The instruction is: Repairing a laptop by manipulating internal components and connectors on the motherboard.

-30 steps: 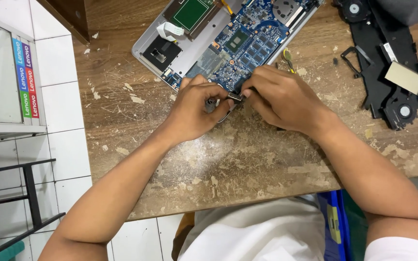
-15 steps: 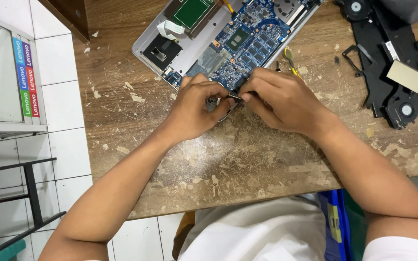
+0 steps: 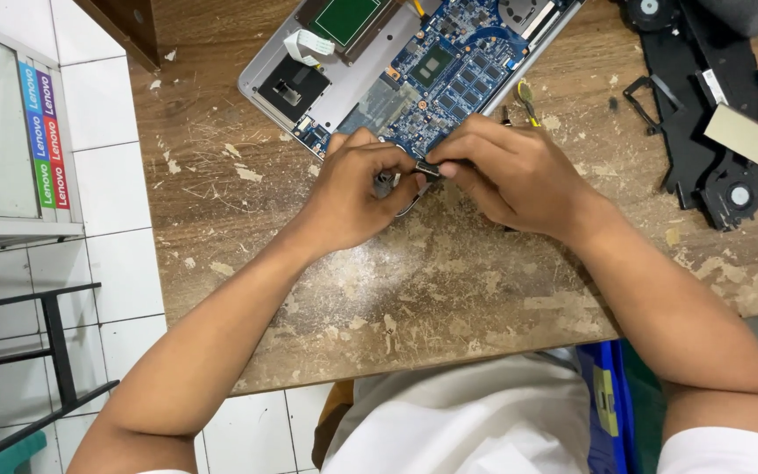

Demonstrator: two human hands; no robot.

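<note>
Head view, looking down on one worn wooden workbench (image 3: 449, 290) with flaking pale paint.

Item 1: one opened silver laptop chassis (image 3: 344, 83), lying tilted at the far edge of the bench, its blue circuit board (image 3: 454, 75) exposed. One green rectangular panel (image 3: 344, 17) and one white flat ribbon cable (image 3: 309, 42) sit on the chassis, to the left of the board.

Item 2: one small dark metal part (image 3: 425, 168), held just off the near edge of the board, over the bench. Its exact kind is too small to tell.

Item 3: two bare hands. Left hand (image 3: 357, 189) has thumb and fingers pressed together on the near-left side of the small part. Right hand (image 3: 511, 171) pinches the same part from the right, fingertips closed on it.

Change noted: against the views of a second and half a second ago, both hands remain at the same spot by the near edge of the board, with only slight shifts of the fingers. Judged from this, the fine work on the small part is ongoing, not finished.

Item 4: one black plastic cover with two round fans (image 3: 704, 132), well to the right of the chassis, with one tan square pad (image 3: 741, 133) on it.

Item 5: one yellow-handled tool (image 3: 526, 96), just right of the board, partly hidden by the right hand.
</note>
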